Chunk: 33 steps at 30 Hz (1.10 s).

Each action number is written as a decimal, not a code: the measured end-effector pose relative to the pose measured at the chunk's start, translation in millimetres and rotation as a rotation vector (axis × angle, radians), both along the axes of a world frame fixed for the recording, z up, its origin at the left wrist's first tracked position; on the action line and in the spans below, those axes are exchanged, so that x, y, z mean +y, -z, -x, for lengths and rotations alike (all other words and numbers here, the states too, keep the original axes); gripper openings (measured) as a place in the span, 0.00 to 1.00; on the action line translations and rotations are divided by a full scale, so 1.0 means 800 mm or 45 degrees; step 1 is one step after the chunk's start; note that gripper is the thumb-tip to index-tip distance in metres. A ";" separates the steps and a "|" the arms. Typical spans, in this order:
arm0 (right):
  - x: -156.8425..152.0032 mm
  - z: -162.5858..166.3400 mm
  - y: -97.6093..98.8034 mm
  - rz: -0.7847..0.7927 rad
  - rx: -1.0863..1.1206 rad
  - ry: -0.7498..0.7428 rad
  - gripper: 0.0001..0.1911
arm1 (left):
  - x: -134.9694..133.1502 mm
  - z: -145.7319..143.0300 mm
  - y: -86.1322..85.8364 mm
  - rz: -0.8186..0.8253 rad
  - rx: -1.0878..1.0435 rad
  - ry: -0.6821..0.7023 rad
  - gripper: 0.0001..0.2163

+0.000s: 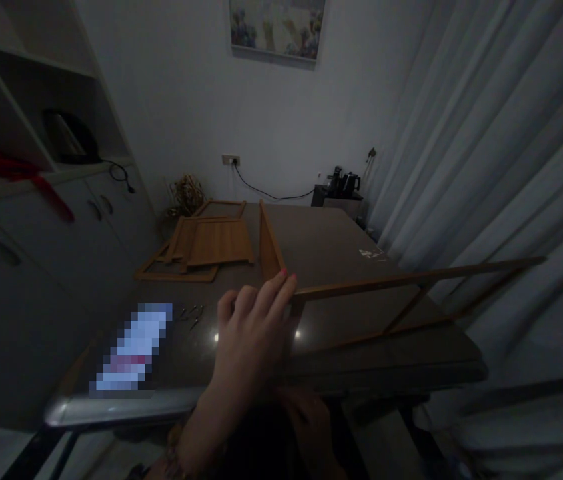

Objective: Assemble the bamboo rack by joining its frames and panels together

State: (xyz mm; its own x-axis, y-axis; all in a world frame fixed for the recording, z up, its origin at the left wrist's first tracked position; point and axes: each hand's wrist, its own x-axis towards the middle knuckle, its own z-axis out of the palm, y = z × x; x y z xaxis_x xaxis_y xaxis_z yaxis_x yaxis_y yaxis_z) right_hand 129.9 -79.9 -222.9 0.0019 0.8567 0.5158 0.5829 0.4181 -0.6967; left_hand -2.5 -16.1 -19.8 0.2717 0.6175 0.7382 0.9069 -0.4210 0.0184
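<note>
My left hand (256, 320) is closed over a corner where a wooden panel (270, 247) and a long wooden frame (411, 279) meet, both standing on edge. The panel runs away from me, and the ladder-like frame stretches to the right, past the table's side. Low in the shadow at the table's front edge, my right hand (306, 417) has its fingers curled below the same corner. What those fingers hold, if anything, is too dark to make out. Several small metal screws (194, 313) lie left of my left hand.
On the dark table (311, 233), a stack of wooden panels and frames (216, 241) lies at the back left. A blurred bright screen (134, 347) is at the front left. Small white pieces (372, 254) lie to the right, near the curtain (501, 153). Cabinets (61, 233) stand left.
</note>
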 end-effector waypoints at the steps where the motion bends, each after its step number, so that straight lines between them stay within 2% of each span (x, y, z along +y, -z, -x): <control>1: 0.001 -0.002 -0.001 -0.023 -0.066 -0.066 0.22 | 0.000 0.000 0.000 -0.005 -0.007 -0.003 0.17; 4: 0.002 -0.004 -0.002 -0.047 -0.178 -0.177 0.23 | 0.000 -0.002 -0.001 -0.011 -0.010 -0.016 0.17; 11: -0.002 0.004 0.002 0.037 0.011 -0.090 0.12 | -0.001 0.000 -0.003 -0.031 0.004 -0.001 0.16; 17: -0.002 0.008 0.000 0.076 0.068 -0.079 0.14 | 0.001 0.000 -0.001 -0.031 0.016 -0.011 0.17; 24: -0.002 0.005 0.023 -0.004 0.090 0.030 0.15 | 0.001 0.000 0.001 -0.017 0.021 -0.012 0.19; 28: -0.001 -0.005 0.032 0.067 0.086 0.065 0.15 | 0.001 -0.001 0.002 -0.025 0.006 -0.005 0.19; 31: 0.001 -0.007 0.030 0.195 0.219 0.137 0.17 | 0.001 -0.001 0.002 -0.024 0.000 -0.015 0.18; 33: 0.000 -0.005 0.025 0.305 0.319 0.103 0.15 | 0.000 -0.001 0.002 -0.021 0.001 -0.018 0.18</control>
